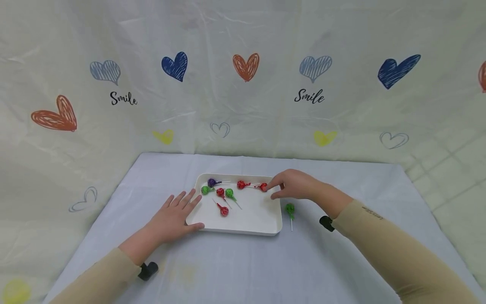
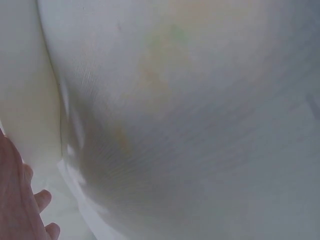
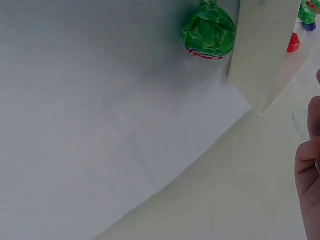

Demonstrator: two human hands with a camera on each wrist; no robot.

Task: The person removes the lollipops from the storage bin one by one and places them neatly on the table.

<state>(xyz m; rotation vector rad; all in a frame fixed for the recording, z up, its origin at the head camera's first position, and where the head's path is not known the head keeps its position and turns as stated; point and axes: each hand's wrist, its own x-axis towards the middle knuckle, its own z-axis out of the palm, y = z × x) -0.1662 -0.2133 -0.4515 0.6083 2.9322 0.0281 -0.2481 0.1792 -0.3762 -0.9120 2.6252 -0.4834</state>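
A white tray (image 1: 243, 221) holds several wrapped lollipops. Fingers spread, my left hand (image 1: 174, 217) rests at the tray's left edge, its thumb by the front left corner. My right hand (image 1: 298, 184) reaches over the right edge, its index fingertip right at a red lollipop (image 1: 263, 187) near the back right corner; the thumb stands apart from it. Left of that one lies another red lollipop (image 1: 241, 184). A purple lollipop (image 1: 211, 182), two green ones and two more red ones, including a front red lollipop (image 1: 224, 210), lie in the tray's left half.
Outside the tray, just right of it, a green lollipop (image 1: 290, 209) lies on the white-covered table (image 1: 235, 266); it also shows in the right wrist view beside the tray wall (image 3: 262, 45). Behind the table hangs a pale sheet (image 1: 265, 126) printed with hearts.
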